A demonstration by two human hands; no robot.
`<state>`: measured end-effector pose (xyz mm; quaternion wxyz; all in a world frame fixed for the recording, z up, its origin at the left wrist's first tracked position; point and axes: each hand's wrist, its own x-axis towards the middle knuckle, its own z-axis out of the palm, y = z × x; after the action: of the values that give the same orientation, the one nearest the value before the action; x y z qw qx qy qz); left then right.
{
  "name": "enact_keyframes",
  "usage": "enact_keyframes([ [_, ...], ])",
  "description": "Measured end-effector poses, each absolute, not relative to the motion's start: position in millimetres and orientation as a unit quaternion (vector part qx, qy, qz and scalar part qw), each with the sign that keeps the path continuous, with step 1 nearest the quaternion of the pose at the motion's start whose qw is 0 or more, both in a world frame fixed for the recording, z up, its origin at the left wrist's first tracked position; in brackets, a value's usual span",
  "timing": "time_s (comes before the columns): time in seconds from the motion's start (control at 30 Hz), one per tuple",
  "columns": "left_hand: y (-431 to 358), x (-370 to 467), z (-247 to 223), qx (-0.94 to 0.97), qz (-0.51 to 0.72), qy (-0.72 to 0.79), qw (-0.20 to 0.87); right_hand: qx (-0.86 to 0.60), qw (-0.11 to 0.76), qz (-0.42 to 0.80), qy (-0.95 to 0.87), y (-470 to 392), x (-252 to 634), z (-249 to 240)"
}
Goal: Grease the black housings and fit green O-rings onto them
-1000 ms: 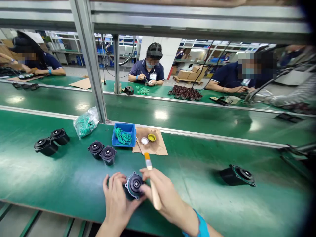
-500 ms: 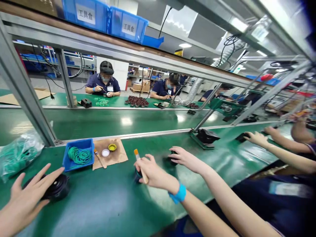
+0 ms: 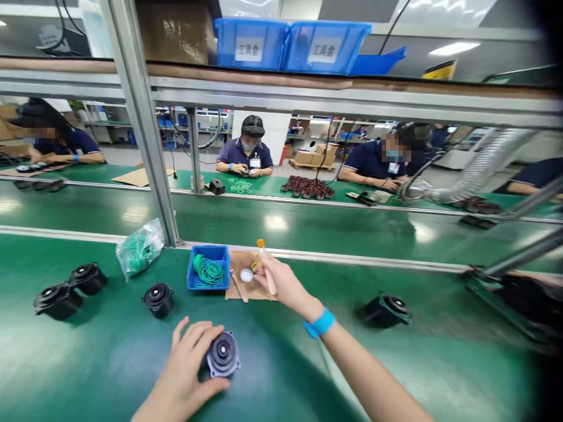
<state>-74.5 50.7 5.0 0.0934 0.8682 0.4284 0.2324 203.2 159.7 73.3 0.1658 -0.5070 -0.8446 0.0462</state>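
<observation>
My left hand (image 3: 191, 366) is curled round the side of a black round part (image 3: 223, 353) on the green work surface. My right hand (image 3: 281, 284), with a blue wristband, grips a brush (image 3: 269, 272) with orange bristles pointing up. Its fingers are over the brown cardboard (image 3: 246, 292), partly hiding a small yellow container (image 3: 255, 266). A white lid (image 3: 247, 275) and a second brush (image 3: 238, 283) lie on the cardboard. Beside it, a blue bin (image 3: 207, 287) holds green rings (image 3: 210, 272).
More black parts (image 3: 158, 299) stand to the left, two of them touching (image 3: 58, 301). Another with a green ring (image 3: 387, 309) is at the right. A clear bag (image 3: 139, 249) rests near a metal post (image 3: 147, 129). Several people sit across the line.
The view has swung left. My left hand has come onto a black part. My right hand has moved to the cardboard with the brush. The neighbour's arms are out of view.
</observation>
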Motion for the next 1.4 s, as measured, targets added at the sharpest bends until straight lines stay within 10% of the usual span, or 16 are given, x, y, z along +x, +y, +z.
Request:
enact_keyframes([
  [0.63,22.6,-52.7,9.0,0.735,0.362,0.525,0.229,-0.500,0.029,-0.011,-0.865,203.9,69.9,49.8],
  [0.9,20.9,-51.6,12.0,0.734,0.374,0.521,0.223,-0.512,0.121,0.007,-0.850,196.1,74.5,72.8],
  [1.4,23.4,-54.2,5.2,0.759,0.398,0.473,0.205,-0.438,0.221,0.350,-0.798,80.2,154.6,84.5],
])
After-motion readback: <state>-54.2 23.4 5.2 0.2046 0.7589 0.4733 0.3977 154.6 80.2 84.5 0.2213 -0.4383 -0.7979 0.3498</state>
